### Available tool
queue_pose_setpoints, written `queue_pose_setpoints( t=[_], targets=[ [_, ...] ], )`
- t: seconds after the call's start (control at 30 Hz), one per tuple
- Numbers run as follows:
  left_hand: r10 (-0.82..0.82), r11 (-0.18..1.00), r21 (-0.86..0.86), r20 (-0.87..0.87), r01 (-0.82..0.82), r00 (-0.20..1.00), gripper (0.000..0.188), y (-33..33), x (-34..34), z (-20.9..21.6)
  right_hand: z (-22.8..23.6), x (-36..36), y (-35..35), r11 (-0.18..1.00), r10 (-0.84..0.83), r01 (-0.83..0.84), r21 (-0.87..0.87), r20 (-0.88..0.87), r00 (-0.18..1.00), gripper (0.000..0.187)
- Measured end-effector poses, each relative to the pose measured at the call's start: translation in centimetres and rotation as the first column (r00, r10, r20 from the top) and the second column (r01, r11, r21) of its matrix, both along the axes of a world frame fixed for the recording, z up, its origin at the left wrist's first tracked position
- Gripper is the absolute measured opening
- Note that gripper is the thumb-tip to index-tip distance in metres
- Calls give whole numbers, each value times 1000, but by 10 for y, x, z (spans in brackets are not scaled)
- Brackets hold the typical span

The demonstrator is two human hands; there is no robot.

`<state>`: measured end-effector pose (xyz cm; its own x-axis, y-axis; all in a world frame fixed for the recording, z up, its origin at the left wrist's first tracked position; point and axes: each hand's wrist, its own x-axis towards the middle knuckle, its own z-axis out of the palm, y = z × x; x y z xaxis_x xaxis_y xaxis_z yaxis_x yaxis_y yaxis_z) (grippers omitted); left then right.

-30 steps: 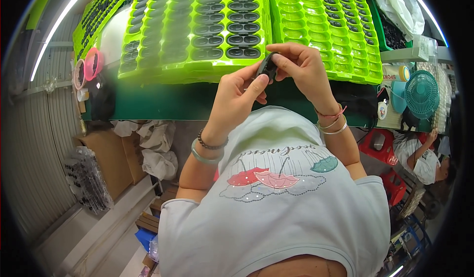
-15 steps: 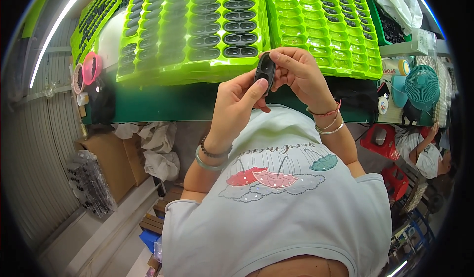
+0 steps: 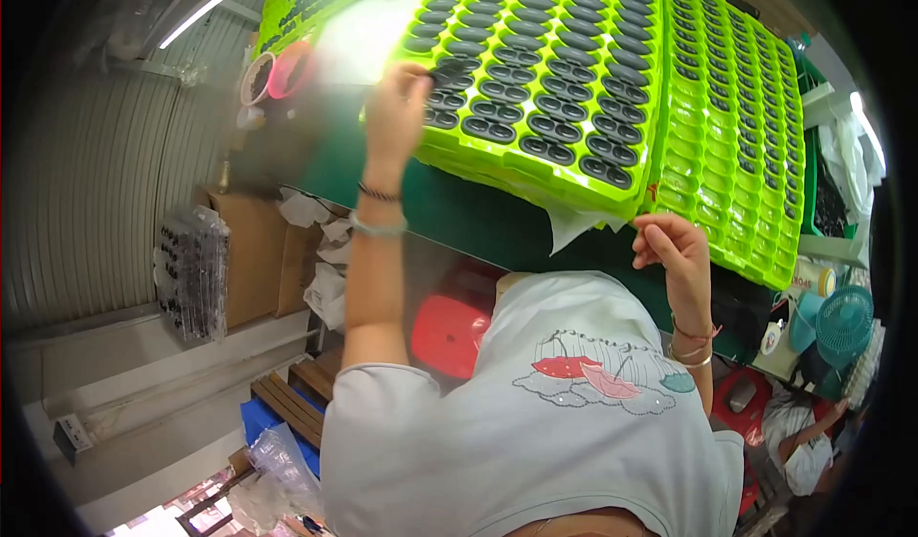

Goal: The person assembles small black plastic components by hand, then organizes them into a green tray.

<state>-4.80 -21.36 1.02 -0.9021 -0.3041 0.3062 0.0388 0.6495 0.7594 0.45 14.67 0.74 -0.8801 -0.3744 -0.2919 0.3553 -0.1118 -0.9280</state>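
My left hand (image 3: 396,107) reaches over the near left corner of a bright green tray (image 3: 521,166). Its fingers are closed at the edge of a small black oval case (image 3: 453,71), blurred by motion, at a slot of the tray. Other such cases fill the rows: the near ones lie open with two round hollows, such as the case (image 3: 606,171) at the near right corner, while farther ones show smooth closed tops. In front of the tray, my right hand (image 3: 677,250) hangs with its fingers curled in and nothing visible in them.
A second green tray (image 3: 703,188), partly filled, stands at the right. Both rest on a dark green table (image 3: 449,221). A teal fan (image 3: 844,322) is at the far right, and a pink basket (image 3: 292,70) at the left. Behind me are a red stool (image 3: 448,334) and a cardboard box (image 3: 253,250).
My hands have parted: the left has carried the black case up and left to the tray, the right has let go and dropped lower right. The view has turned leftward.
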Motion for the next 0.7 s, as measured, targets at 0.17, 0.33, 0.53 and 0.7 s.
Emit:
queue_pose_setpoints(
  t=[0.17, 0.33, 0.53, 0.7],
  targets=[
    [5, 881, -473, 80, 33, 997, 11, -100, -58, -6, -3, -4, 0, 1000, 0, 0, 17, -24, 1000, 17],
    [-150, 812, -519, 255, 266, 955, 14, -124, -90, -23, -6, -4, 5, 995, -68, 69, 77, -24, 997, 18],
    [-174, 795, -525, 281, 303, 944, 13, -133, -101, -28, -20, -3, 23, 976, -161, 162, 144, -19, 987, 18],
    [-253, 753, -545, 275, 367, 927, 18, -127, -117, -18, -21, -10, 30, 968, -183, 185, 168, -26, 983, 18]
  ],
)
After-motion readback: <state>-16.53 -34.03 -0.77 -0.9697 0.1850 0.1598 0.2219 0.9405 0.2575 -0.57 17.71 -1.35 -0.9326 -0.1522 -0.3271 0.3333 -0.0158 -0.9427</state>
